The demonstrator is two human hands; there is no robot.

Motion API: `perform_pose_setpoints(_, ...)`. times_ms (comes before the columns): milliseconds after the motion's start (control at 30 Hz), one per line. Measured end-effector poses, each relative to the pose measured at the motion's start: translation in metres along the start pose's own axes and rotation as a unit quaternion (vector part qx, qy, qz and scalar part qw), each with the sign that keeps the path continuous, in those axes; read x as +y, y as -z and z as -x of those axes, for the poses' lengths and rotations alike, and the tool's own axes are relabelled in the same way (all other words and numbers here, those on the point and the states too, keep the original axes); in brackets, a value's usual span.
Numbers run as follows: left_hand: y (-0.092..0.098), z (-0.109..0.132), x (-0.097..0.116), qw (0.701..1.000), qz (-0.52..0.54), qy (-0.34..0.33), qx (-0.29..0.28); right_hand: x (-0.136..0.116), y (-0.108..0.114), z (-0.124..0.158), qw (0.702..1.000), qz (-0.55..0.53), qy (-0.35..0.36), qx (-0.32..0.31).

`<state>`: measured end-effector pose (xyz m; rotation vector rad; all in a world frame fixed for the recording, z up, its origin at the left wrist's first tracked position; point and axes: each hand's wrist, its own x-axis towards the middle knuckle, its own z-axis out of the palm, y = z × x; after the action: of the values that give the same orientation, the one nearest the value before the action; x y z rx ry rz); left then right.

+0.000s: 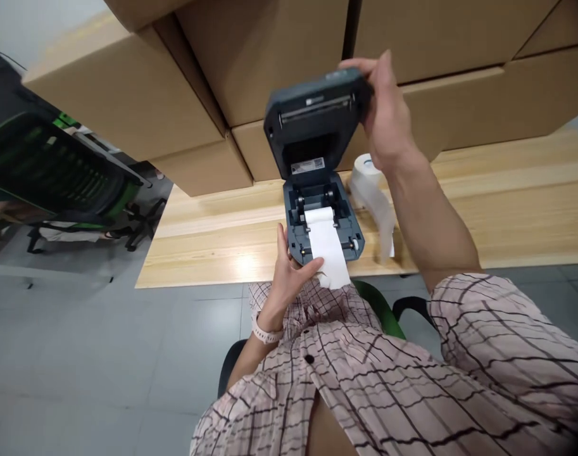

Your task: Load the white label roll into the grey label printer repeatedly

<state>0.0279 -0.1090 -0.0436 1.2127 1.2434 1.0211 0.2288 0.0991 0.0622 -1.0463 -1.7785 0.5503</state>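
A dark grey label printer (354, 221) sits on the wooden table with its lid (312, 136) tilted up. Inside lies a small roll of white label paper (327, 244), its strip running out over the front edge and hanging past it. My left hand (289, 275) is at the printer's front left corner; the thumb presses on the strip while the other fingers lie along the casing's side. My right hand (388, 117) is wrapped round the lid's upper right corner, its fingertips partly hidden behind it. Beside the printer, to the right, stands a larger roll of labels (366, 166) with a loose tail trailing forward.
Large cardboard boxes (264, 57) are stacked along the back of the wooden table (198, 234). Off to the left, beyond the table's end, stands a dark mesh office chair (56, 171). My lap is close to the table's front edge.
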Motion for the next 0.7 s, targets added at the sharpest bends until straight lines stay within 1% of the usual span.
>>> perform_pose_setpoints(67,0.001,0.005,-0.002,1.000,-0.003,0.004,-0.008,-0.008,0.004,0.047,0.998,-0.058,0.022,0.021)
perform_pose_setpoints(100,0.002,0.007,-0.004,1.000,-0.007,0.000,-0.012,-0.011,0.005,0.071,0.996,-0.078,0.027,0.016)
perform_pose_setpoints(167,0.004,0.010,-0.009,1.000,-0.010,-0.020,-0.014,-0.011,0.005,0.113,0.997,-0.064,0.039,-0.006)
perform_pose_setpoints(233,0.007,0.009,-0.013,0.999,-0.004,-0.042,-0.009,-0.004,0.001,0.146,0.999,-0.032,0.028,-0.028)
perform_pose_setpoints(300,0.008,0.004,-0.015,0.998,0.015,-0.055,0.003,0.009,-0.006,0.170,0.999,-0.029,-0.012,-0.038)
perform_pose_setpoints(367,0.008,-0.004,-0.014,0.998,0.033,-0.053,0.014,0.022,-0.014,0.185,0.995,-0.063,-0.060,-0.045)
perform_pose_setpoints(467,0.005,-0.017,-0.012,0.999,0.033,-0.039,0.011,0.036,-0.023,0.197,0.985,-0.114,-0.113,-0.060)
perform_pose_setpoints(567,0.002,-0.022,-0.012,0.999,0.009,-0.038,0.008,0.042,-0.026,0.201,0.981,-0.121,-0.122,-0.085)
perform_pose_setpoints(700,-0.002,-0.018,-0.008,0.999,-0.001,-0.046,0.015,0.042,-0.024,0.200,0.978,-0.129,-0.130,-0.097)
